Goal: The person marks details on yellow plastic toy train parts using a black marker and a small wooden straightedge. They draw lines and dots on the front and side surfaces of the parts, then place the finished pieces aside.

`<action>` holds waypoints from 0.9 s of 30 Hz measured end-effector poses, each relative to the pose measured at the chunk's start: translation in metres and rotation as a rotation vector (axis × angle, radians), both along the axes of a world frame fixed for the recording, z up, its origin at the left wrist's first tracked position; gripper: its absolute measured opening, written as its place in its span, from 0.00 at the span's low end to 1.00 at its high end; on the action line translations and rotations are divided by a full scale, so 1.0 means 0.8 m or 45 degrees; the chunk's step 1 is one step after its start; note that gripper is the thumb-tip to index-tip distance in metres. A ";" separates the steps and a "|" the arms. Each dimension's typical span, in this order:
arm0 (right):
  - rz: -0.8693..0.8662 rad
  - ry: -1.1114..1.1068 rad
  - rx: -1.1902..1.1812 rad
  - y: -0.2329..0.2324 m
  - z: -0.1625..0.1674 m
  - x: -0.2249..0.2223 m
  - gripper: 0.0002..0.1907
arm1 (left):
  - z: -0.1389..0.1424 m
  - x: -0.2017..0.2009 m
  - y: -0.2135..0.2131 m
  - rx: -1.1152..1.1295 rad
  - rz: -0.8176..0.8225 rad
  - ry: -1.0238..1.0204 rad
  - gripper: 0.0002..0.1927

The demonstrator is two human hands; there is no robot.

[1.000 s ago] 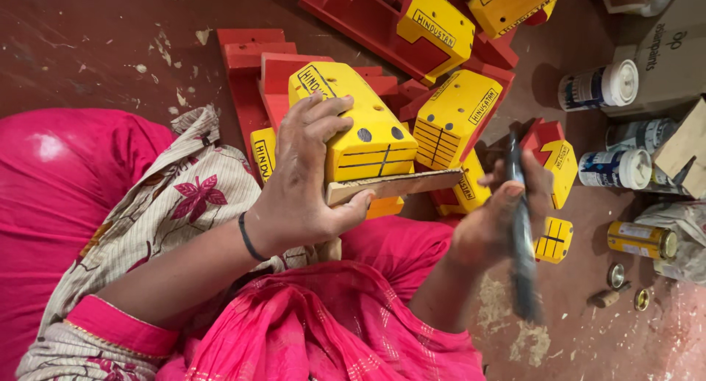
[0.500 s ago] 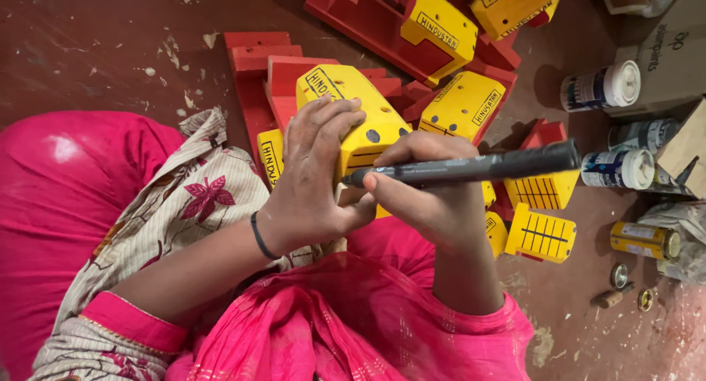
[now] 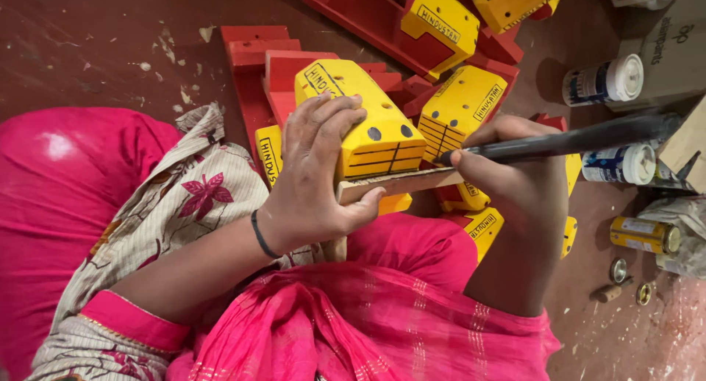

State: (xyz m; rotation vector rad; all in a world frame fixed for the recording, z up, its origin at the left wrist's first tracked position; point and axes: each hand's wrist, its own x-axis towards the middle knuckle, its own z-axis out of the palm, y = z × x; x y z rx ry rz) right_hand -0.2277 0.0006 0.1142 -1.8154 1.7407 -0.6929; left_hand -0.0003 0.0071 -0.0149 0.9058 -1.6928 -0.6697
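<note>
My left hand (image 3: 316, 175) grips a yellow wooden toy block (image 3: 368, 123) with black dots and thin black lines, holding it over my lap on a bare wooden strip (image 3: 401, 184). My right hand (image 3: 515, 175) is closed on a long dark paintbrush (image 3: 566, 140) lying almost level. The brush tip touches the block's lower right edge, next to the black lines. My pink clothes fill the lower part of the view.
More yellow and red wooden toy pieces (image 3: 456, 105) lie on the dark red floor beyond my hands. Small paint jars with white lids (image 3: 603, 79) and a yellow tin (image 3: 647, 235) stand at the right, beside a cardboard box (image 3: 673, 43) and small caps.
A second ago my right hand held the brush upright, away from the block. It swung the brush level and brought the tip to the block's edge, then moved slightly right. My left hand kept its grip.
</note>
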 end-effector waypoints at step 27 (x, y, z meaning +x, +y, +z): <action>-0.507 -0.795 -0.532 0.049 -0.133 -0.010 0.23 | -0.014 0.001 0.000 0.039 0.003 -0.074 0.50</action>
